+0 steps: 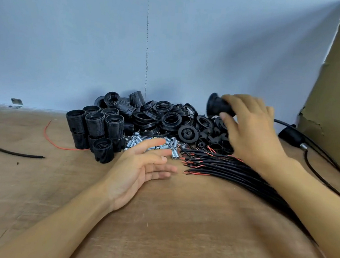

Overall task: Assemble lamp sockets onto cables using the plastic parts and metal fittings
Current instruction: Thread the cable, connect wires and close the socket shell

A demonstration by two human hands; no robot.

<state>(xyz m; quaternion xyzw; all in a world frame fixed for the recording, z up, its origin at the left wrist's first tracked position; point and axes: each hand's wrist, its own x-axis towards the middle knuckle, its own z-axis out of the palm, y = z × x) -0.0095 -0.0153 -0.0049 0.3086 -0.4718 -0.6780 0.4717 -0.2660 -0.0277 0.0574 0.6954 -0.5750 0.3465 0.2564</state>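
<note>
The right hand point(249, 132) curls its fingers round a black socket cap point(215, 107), held just above the pile of plastic rings point(166, 116). The cap looks light, rigid and smooth, and is probably best gripped at its narrow neck. The left hand point(140, 167) lies with fingers straight, holding nothing, beside the metal fittings point(175, 148) on the tabletop point(176, 223).

Matt black plastic sockets point(94, 127), shiny metal fittings point(157, 144)

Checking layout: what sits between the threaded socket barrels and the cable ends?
Head view: a pile of silver metal fittings, partly hidden behind the straight fingers of the left hand.
</note>
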